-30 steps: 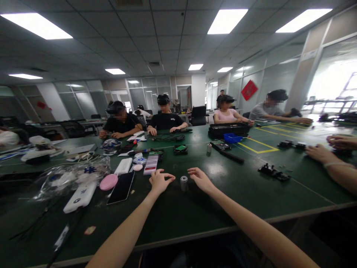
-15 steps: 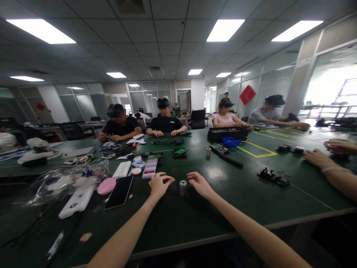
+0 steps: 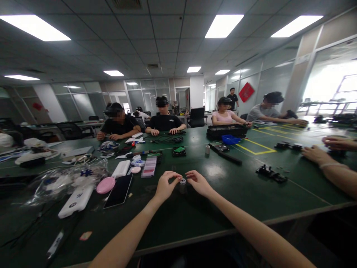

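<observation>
A small silvery metal cylinder (image 3: 182, 182) stands upright on the green table in front of me, with a round detail on its top face. The thumb and fingertips of my left hand (image 3: 166, 185) come together in a pinch at the cylinder's upper left edge. What lies between those fingertips is too small to make out. On the other side, my right hand (image 3: 199, 183) is open, its bent fingers and thumb apart and close to the cylinder's right edge.
To the left lie a dark phone (image 3: 118, 190), a pink round case (image 3: 106, 185) and a white device (image 3: 76, 201). Ahead are a circuit board (image 3: 179, 151), a second cylinder (image 3: 207, 149) and a blue tray (image 3: 231, 139). Black parts (image 3: 271, 173) and another person's hands (image 3: 316, 156) are at right.
My left hand has moved right to the cylinder, and its thumb and fingers have closed together. My right hand has barely shifted. The view has tilted slightly.
</observation>
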A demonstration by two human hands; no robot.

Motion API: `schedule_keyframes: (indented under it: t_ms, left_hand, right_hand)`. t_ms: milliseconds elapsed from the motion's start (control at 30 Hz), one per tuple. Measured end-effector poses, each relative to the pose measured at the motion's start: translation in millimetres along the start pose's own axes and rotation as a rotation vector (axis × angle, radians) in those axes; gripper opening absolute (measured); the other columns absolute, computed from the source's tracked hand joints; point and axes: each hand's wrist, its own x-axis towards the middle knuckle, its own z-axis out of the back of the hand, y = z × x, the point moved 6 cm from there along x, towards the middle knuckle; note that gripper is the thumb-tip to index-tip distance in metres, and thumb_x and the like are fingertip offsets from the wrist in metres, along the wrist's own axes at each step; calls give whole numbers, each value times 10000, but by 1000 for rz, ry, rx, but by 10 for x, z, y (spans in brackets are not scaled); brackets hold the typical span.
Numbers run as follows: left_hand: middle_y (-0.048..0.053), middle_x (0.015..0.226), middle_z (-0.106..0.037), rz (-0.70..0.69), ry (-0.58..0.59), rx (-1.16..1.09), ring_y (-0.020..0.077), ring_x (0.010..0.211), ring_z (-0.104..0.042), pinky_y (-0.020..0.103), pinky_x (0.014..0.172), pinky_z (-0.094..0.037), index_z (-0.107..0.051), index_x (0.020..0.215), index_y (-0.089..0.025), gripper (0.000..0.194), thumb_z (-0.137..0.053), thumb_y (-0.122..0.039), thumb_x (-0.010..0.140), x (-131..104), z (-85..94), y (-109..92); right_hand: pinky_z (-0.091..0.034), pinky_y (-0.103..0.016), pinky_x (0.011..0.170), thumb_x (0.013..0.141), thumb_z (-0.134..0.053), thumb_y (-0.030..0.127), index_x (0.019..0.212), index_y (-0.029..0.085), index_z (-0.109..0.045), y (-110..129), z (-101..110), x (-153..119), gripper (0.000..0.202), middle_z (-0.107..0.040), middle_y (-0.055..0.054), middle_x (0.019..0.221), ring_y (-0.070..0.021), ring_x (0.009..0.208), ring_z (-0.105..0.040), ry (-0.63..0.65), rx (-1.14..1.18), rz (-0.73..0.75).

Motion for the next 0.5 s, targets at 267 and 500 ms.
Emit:
schedule_keyframes:
  t_ms: [267,500]
  left_hand:
    - [8,912,-713,-67,39,48,226,1012,-522,372,922,-412,-722,861,-256,162,-603,-363,837,0,4,-123]
    - [26,970,-686,-88,60,114,220,1017,-519,371,920,-403,-723,933,-272,234,-532,-396,884,-9,-21,-150]
  right_hand:
    - [-498,-329,852,766,-561,152,998,171,-597,7,-2,6,236,-656,-55,973,-155,907,-629,19,-24,15]
    - [-498,-313,832,800,-567,207,982,173,-603,90,15,-4,188,-665,-46,940,-154,885,-634,-7,-7,63]
